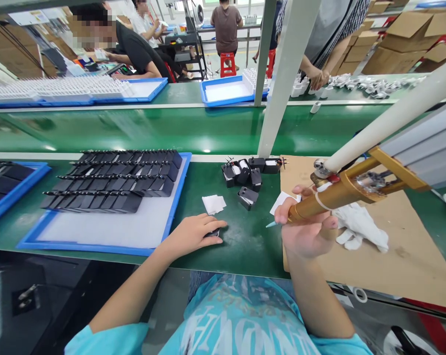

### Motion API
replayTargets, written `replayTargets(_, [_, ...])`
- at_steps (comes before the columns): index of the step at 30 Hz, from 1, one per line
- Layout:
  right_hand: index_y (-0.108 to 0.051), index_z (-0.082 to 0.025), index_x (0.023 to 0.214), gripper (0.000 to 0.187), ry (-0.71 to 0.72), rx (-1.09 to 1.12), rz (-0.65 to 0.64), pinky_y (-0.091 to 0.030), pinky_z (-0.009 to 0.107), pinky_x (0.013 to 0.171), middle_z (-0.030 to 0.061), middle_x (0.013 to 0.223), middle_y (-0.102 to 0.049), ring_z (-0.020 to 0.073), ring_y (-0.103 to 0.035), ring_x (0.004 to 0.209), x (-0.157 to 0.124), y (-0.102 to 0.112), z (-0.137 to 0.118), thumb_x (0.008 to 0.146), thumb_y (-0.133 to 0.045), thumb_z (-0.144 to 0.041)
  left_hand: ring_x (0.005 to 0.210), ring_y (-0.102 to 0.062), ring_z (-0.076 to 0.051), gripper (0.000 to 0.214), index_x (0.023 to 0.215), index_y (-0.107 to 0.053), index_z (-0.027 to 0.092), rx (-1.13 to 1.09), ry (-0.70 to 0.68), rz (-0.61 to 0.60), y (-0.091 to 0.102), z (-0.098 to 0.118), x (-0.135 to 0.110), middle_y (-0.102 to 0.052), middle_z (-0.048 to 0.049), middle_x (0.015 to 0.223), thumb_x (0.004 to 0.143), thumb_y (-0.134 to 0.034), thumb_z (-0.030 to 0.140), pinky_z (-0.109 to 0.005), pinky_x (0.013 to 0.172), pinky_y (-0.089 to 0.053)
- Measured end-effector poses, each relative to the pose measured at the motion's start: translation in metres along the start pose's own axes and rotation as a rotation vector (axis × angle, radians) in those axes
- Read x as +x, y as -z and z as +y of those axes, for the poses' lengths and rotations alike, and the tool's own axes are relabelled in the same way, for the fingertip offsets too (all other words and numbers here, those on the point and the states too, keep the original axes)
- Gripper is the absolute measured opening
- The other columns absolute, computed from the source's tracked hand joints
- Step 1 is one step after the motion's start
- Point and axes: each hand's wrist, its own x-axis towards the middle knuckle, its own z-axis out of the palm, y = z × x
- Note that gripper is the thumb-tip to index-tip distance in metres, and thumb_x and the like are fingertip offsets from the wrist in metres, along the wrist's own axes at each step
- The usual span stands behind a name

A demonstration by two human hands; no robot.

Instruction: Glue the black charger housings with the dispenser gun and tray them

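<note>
My right hand (307, 228) is wrapped round a gold-coloured dispensing tool (330, 197) whose thin tip points left, just above the green table. A white tube runs from the tool up to the right. My left hand (193, 232) rests palm down on the table, fingers curled over a small black part (212, 232) that is mostly hidden. A few white paper squares (213, 203) lie just beyond it. Several small black plug housings (250, 176) with metal pins sit in a loose group behind.
A blue tray (173, 204) holding rows of black parts sits at the left, another blue tray (19, 190) further left. A cardboard sheet (404, 251) with a white glove (359, 227) lies right. A white post (282, 79) rises behind. Other people work across the green conveyor (134, 129).
</note>
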Motion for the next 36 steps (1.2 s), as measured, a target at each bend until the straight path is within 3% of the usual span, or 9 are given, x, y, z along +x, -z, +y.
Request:
replayTargets(7, [-0.059, -0.028, 0.099, 0.034, 0.004, -0.006, -0.032, -0.041, 0.029, 0.038, 0.0012, 0.103, -0.053, 0.0088, -0.055, 0.045, 0.001, 0.001, 0.0, 0.082, -0.052, -0.056, 0.097, -0.063, -0.022, 0.04, 0.136, -0.053, 0.03, 0.156, -0.176, -0.13, 0.009, 0.002, 0.009, -0.069, -0.0069, 0.11, 0.1, -0.038, 0.034, -0.031, 0.084, -0.047])
replayTargets(11, [-0.06, -0.028, 0.1, 0.033, -0.002, 0.014, -0.038, -0.041, 0.03, 0.038, 0.0013, 0.104, -0.053, 0.0093, -0.056, 0.046, 0.0, 0.002, -0.001, 0.083, -0.052, -0.056, 0.093, -0.062, -0.024, 0.045, 0.14, -0.048, 0.022, 0.143, -0.219, -0.101, 0.006, -0.003, 0.013, -0.068, -0.011, 0.105, 0.096, -0.041, 0.032, -0.034, 0.082, -0.047])
replayTargets(16, [-0.06, -0.029, 0.099, 0.035, -0.031, 0.015, -0.018, -0.042, 0.029, 0.038, 0.0004, 0.103, -0.054, 0.0091, -0.055, 0.046, -0.001, 0.002, -0.003, 0.08, -0.055, -0.058, 0.087, -0.063, -0.023, 0.047, 0.132, -0.055, 0.024, 0.107, -0.244, -0.123, 0.002, -0.012, 0.014, -0.067, -0.0088, 0.098, 0.092, -0.051, 0.049, -0.029, 0.073, -0.048])
replayTargets(21, [-0.06, -0.03, 0.099, 0.037, -0.04, 0.0, -0.012, -0.042, 0.029, 0.037, -0.0002, 0.101, -0.054, 0.0089, -0.054, 0.044, 0.0, 0.001, -0.003, 0.078, -0.056, -0.06, 0.082, -0.062, -0.021, 0.036, 0.128, -0.055, 0.023, 0.06, -0.225, -0.126, -0.001, -0.014, 0.015, -0.065, -0.0073, 0.089, 0.095, -0.048, 0.035, -0.029, 0.072, -0.048])
replayTargets(25, [-0.058, -0.029, 0.1, 0.038, -0.013, -0.009, -0.004, -0.043, 0.03, 0.038, 0.0004, 0.101, -0.056, 0.0088, -0.054, 0.044, 0.0, 0.001, -0.002, 0.078, -0.055, -0.06, 0.084, -0.063, -0.021, 0.039, 0.124, -0.054, 0.024, -0.28, -0.006, -0.02, -0.004, -0.01, 0.011, -0.065, -0.0067, 0.096, 0.089, -0.056, 0.042, -0.031, 0.076, -0.05])
replayTargets(28, [-0.058, -0.029, 0.102, 0.036, 0.01, 0.006, -0.016, -0.044, 0.031, 0.04, 0.0024, 0.105, -0.059, 0.01, -0.055, 0.045, -0.001, 0.002, -0.001, 0.081, -0.054, -0.057, 0.077, -0.062, -0.019, 0.05, 0.129, -0.044, 0.026, -0.866, 0.273, 0.236, -0.006, 0.002, 0.009, -0.062, -0.005, 0.094, 0.088, -0.055, 0.051, -0.031, 0.067, -0.051])
replayTargets(31, [-0.058, -0.028, 0.105, 0.034, 0.022, 0.042, -0.03, -0.045, 0.033, 0.042, 0.0044, 0.11, -0.06, 0.0117, -0.058, 0.047, -0.002, 0.002, -0.001, 0.082, -0.056, -0.053, 0.063, -0.054, -0.015, 0.049, 0.128, -0.045, 0.024, -1.408, 0.465, 0.443, -0.008, 0.018, 0.009, -0.055, -0.0035, 0.084, 0.09, -0.045, 0.055, -0.027, 0.05, -0.045])
replayTargets(33, [-0.059, -0.029, 0.105, 0.032, 0.029, 0.065, -0.039, -0.045, 0.033, 0.043, 0.0039, 0.112, -0.061, 0.0123, -0.059, 0.049, -0.003, 0.003, -0.001, 0.083, -0.056, -0.052, 0.059, -0.048, -0.014, 0.049, 0.126, -0.049, 0.022, -1.553, 0.517, 0.475, -0.009, 0.028, 0.01, -0.051, -0.0028, 0.079, 0.089, -0.042, 0.054, -0.024, 0.045, -0.04])
replayTargets(36, [-0.061, -0.03, 0.104, 0.029, 0.032, 0.068, -0.045, -0.045, 0.033, 0.044, 0.0028, 0.112, -0.061, 0.0128, -0.06, 0.05, -0.003, 0.003, -0.001, 0.084, -0.056, -0.051, 0.056, -0.042, -0.013, 0.052, 0.127, -0.052, 0.022, -1.572, 0.505, 0.487, -0.011, 0.036, 0.011, -0.048, -0.0024, 0.076, 0.089, -0.039, 0.055, -0.023, 0.043, -0.036])
